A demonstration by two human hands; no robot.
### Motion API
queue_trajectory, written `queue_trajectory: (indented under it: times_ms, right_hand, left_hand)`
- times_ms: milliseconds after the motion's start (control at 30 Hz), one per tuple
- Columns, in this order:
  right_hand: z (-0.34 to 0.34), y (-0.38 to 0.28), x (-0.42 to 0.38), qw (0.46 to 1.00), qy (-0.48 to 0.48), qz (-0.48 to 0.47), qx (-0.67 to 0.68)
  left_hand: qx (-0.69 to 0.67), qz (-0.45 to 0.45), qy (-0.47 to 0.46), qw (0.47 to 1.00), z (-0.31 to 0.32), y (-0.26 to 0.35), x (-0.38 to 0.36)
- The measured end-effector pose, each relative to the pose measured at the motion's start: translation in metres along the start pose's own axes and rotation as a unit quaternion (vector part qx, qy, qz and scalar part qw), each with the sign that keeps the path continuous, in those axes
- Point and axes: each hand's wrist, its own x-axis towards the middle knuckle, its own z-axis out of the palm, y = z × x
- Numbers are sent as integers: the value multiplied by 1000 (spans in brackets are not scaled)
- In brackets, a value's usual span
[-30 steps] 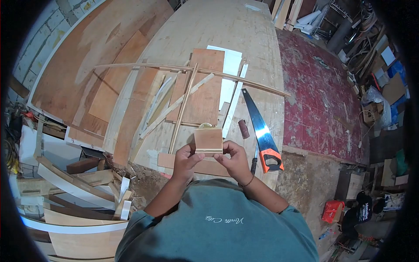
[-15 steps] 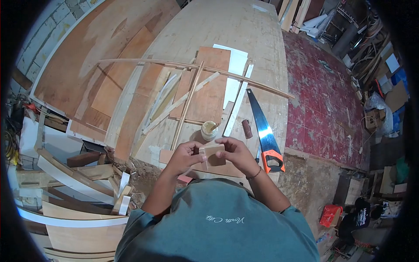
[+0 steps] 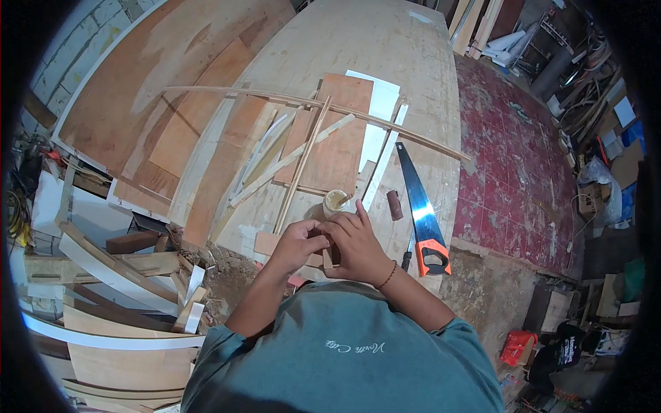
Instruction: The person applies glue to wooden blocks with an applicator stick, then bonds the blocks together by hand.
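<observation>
from my end i see the block [image 3: 332,257] between the two hands, low over the near edge of the table [image 3: 430,48], mostly covered by fingers. the left hand [image 3: 296,244] is closed on it, thumb bent inward. the right hand [image 3: 354,241] grips it as well, curled over the top with one finger sticking up; i can't tell exactly where each fingertip presses. just past the knuckles i have the jar [image 3: 336,201], open, with a stick leaning in it. to the right of that lies the brown roll [image 3: 394,205], then the saw [image 3: 417,196], its orange handle toward me. a black handle [image 3: 406,261] shows beside it. beyond the jar, the panel [image 3: 348,117] partly covers the white sheet [image 3: 383,110], and a long strip [image 3: 430,146] crosses over both. further right i see the red floor [image 3: 509,165].
</observation>
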Motion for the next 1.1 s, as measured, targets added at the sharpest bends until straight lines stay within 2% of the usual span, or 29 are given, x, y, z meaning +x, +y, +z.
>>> queue_trajectory:
  times_ms: [133,200,300,400,600,933,1100]
  right_hand:
    - [-2,3,8,1000,-4,-12,-6]
    - [0,4,10,1000,-1,-18,-8]
    - [6,5,13,999,34,-29,-24]
    - [3,3,14,998,31,-29,-44]
    - [6,2,14,998,14,-25,-49]
    - [14,-1,24,999,18,-22,-43]
    - [15,-4,31,999,38,-23,-27]
  left_hand:
    - [-49,-1,24,998,3,5,-4]
    - [-56,39,15,998,3,2,-5]
    - [-17,52,48,997,-3,-2,-4]
    - [-20,7,49,999,-7,0,-5]
    - [-65,-8,52,997,-14,-11,-2]
    - [-55,-3,54,997,-24,-1,-4]
    - [-39,40,57,997,-32,1,0]
